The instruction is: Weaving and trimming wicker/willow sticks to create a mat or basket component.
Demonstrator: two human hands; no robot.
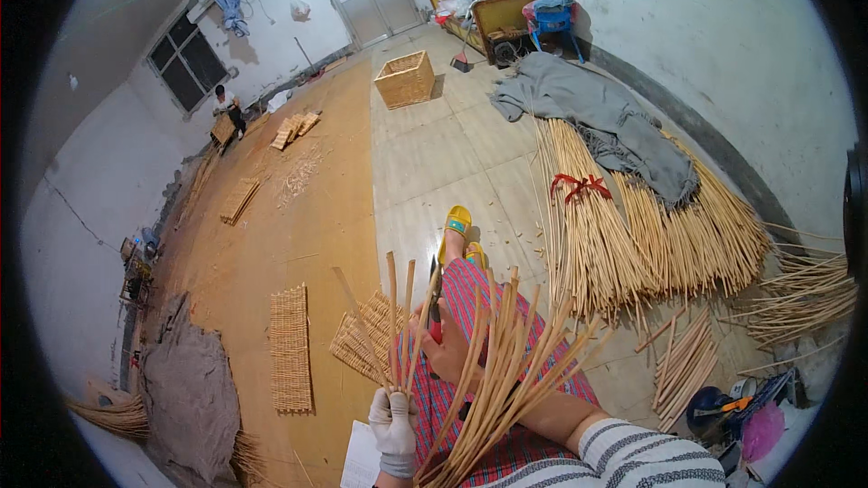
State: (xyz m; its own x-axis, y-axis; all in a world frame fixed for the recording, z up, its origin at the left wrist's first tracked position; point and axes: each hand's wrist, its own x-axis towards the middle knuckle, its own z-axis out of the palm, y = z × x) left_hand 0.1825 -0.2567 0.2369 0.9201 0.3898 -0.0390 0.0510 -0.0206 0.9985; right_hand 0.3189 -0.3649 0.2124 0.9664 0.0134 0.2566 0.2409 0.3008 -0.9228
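Centrally, the gloved left hand (394, 429) is closed about the lower ends of several peeled wicker rods (393, 307), which fan upward. Just beyond it, the bare right hand (445, 354) grips red-handled pruning shears (436, 330), blades directed away from the body. A larger sheaf of rods (506, 366) slants over the red striped lap cloth (466, 294), passing in front of the right forearm. Left of the lap lies a woven wicker panel (348, 336), partly hidden by the rods; near it, a second, rectangular panel (289, 352) rests on the tan floor covering (334, 217). To the right, short rods (684, 370) lie on the tiles; beyond them spreads a bundle tied with red ribbon (581, 185), its far end near a grey blanket (579, 104). Farther off stand a rectangular wicker basket (405, 83) and, at upper left, a co-worker (231, 113).
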